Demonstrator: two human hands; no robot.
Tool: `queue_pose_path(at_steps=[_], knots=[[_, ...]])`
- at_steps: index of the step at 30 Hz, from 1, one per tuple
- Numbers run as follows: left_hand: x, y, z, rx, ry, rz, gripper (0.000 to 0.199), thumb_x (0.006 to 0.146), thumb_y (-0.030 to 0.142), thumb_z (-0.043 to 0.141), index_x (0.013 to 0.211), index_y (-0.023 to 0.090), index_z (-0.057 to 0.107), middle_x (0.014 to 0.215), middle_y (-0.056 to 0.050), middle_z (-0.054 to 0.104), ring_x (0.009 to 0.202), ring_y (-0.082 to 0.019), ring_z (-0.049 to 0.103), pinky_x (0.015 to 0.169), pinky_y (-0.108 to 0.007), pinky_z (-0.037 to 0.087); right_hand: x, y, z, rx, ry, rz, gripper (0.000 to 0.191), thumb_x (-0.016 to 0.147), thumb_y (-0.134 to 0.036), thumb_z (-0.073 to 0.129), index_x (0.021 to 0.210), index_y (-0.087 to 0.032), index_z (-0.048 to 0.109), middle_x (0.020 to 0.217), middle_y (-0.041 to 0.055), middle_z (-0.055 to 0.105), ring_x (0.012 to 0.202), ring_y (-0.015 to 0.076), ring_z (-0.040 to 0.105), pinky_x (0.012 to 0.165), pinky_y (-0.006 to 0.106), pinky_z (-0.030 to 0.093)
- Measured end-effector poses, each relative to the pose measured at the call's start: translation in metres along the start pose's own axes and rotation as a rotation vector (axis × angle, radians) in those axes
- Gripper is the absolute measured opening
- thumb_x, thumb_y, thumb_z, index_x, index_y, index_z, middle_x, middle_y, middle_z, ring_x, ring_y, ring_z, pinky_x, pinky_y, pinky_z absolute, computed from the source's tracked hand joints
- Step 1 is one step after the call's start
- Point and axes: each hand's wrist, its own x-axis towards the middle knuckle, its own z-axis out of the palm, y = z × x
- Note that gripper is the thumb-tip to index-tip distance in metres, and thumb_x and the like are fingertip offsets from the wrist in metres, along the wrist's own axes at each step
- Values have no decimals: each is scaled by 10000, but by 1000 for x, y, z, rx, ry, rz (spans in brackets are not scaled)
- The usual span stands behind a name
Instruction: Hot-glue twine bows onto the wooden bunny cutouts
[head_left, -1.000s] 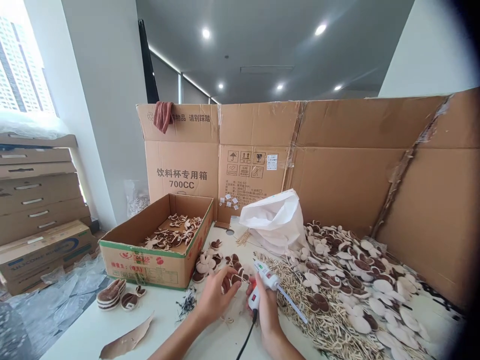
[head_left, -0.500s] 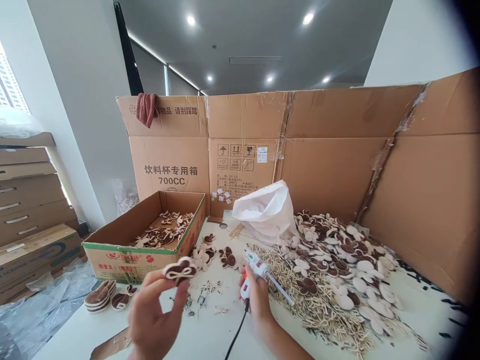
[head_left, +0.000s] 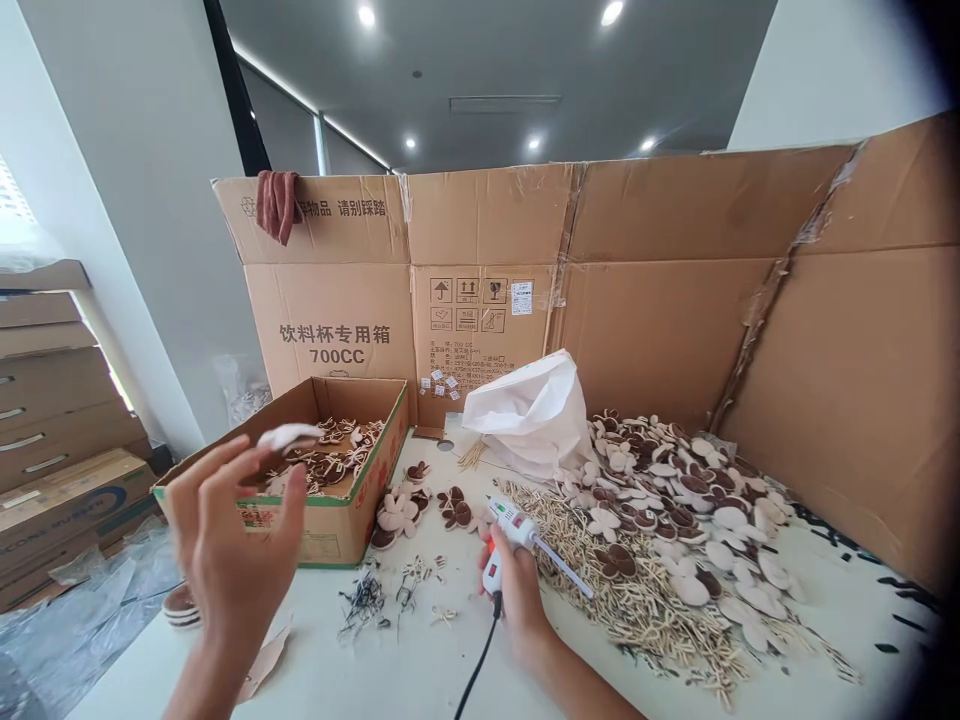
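Left fingers (head_left: 214, 490) have parted, apparently freeing the felt piece (head_left: 291, 435) towards the box (head_left: 330, 538). Right fingers (head_left: 514, 572) alone remain clamped, on the glue gun (head_left: 513, 520).

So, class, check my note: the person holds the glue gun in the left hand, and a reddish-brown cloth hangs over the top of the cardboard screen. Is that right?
Not quite. The head view shows the glue gun in the right hand. The rest holds: a reddish-brown cloth hangs over the top of the cardboard screen.
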Motion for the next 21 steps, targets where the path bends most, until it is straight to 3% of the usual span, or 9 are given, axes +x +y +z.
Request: queue_pose_path(at_steps=[3, 6, 7, 10, 15, 18, 21], knots=[[7, 6, 15, 84, -138, -5, 433, 890, 406, 688, 1260, 196, 605, 1381, -144, 540, 1222, -333, 549, 1021, -501, 465, -2, -1, 0, 15, 5, 3, 497, 803, -685, 685, 865, -194, 635, 632, -26, 601, 425, 120, 516, 393, 244, 332], [-16, 13, 24, -6, -174, 100, 241, 901, 322, 681, 1108, 208, 633, 1169, -102, 640, 1095, -285, 620, 934, -418, 509, -3, -2, 1, 23, -7, -6, 493, 798, -686, 691, 837, -198, 631, 617, -27, 592, 427, 124, 515, 401, 251, 352], [-27, 16, 28, -51, -238, 144, 181, 904, 292, 672, 1063, 217, 628, 1091, -85, 654, 1017, -259, 640, 858, -370, 523, -3, -2, 1, 19, -10, -11, 495, 801, -689, 686, 830, -199, 630, 616, -26, 592, 428, 126, 517, 405, 254, 361], [-60, 25, 49, -122, -572, 238, 148, 948, 289, 592, 1089, 245, 588, 939, -53, 660, 873, -222, 643, 731, -315, 506, -4, -3, 3, 3, 9, -28, 503, 813, -701, 664, 838, -199, 639, 628, -23, 596, 429, 126, 515, 409, 259, 374], [-94, 25, 107, -148, -949, 240, 359, 923, 301, 581, 1272, 250, 514, 1151, -83, 645, 1057, -285, 608, 831, -376, 498, -3, -1, 4, 6, 33, -32, 537, 793, -736, 653, 833, -201, 630, 618, -29, 573, 422, 133, 523, 402, 259, 361], [-108, 17, 139, -116, -1018, 250, 409, 881, 275, 625, 1280, 233, 543, 1185, -103, 627, 1115, -319, 566, 919, -433, 453, 2, 2, 2, 10, 26, -23, 578, 744, -768, 675, 854, -203, 615, 613, -24, 585, 410, 140, 532, 392, 251, 329], [-123, 11, 155, -76, -1020, 263, 466, 895, 288, 627, 1351, 271, 535, 1238, -98, 621, 1173, -343, 523, 991, -504, 381, 6, 5, -1, 3, 21, -10, 585, 752, -774, 663, 873, -204, 604, 610, -22, 590, 410, 146, 540, 392, 248, 322]])
